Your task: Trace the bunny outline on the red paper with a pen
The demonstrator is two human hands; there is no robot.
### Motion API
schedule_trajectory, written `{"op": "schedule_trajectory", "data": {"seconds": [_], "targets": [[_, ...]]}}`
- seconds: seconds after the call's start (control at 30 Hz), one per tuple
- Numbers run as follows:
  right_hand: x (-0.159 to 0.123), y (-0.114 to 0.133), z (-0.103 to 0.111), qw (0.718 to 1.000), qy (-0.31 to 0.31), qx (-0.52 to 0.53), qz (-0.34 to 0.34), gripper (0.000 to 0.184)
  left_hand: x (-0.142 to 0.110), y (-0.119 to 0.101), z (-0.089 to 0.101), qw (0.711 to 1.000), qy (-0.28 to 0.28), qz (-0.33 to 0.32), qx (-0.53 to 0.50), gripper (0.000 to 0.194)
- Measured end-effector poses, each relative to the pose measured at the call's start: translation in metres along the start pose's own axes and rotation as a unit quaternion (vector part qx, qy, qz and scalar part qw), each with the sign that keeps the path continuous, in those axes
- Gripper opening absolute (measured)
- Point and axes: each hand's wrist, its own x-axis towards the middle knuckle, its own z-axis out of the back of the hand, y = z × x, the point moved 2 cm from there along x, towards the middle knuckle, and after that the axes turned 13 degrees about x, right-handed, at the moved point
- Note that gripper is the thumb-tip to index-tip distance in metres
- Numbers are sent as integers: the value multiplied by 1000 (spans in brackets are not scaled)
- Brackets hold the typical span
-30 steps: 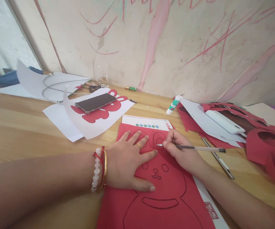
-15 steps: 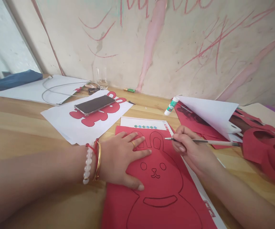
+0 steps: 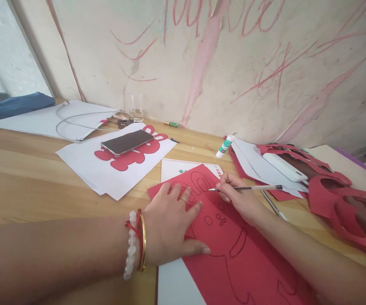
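A sheet of red paper point(image 3: 214, 250) lies tilted before me, with a rabbit outlined on it in dark ink. My left hand point(image 3: 170, 228) rests on its left side, fingers spread, partly covering one ear and the head's edge. In my right hand point(image 3: 234, 192) is a pen point(image 3: 259, 187), pinched near its point. The tip sits at the base of the uncovered ear; whether it touches the paper I cannot tell. Beneath the red sheet lies a white printed sheet point(image 3: 173, 167), showing at the top and lower left.
To the left, a phone point(image 3: 127, 142) lies on a red rabbit cut-out point(image 3: 119, 163) and white paper point(image 3: 84, 169). A glue stick point(image 3: 225, 146) stands at the back. Right are red paper scraps point(image 3: 325, 199) and a white device point(image 3: 284, 167). A glass point(image 3: 136, 110) stands by the wall.
The red sheet has turned so that the rabbit's head leans to the left. My right hand and pen have moved slightly left and down, to the ear's base. My left hand stays spread on the paper.
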Motion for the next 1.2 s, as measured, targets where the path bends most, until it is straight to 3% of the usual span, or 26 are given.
{"op": "schedule_trajectory", "data": {"seconds": [0.2, 0.4, 1.2], "targets": [[-4, -3, -6, 998, 7, -63, 26, 25, 2, -1, 0, 999, -16, -15, 27, 73], [-7, -9, -5, 995, 19, -88, 45, 26, 3, 2, -5, 995, -101, -19, -8, 70], [-7, -7, -11, 992, 23, -120, 38, 22, 3, 3, -8, 996, -84, -18, -15, 74]]}}
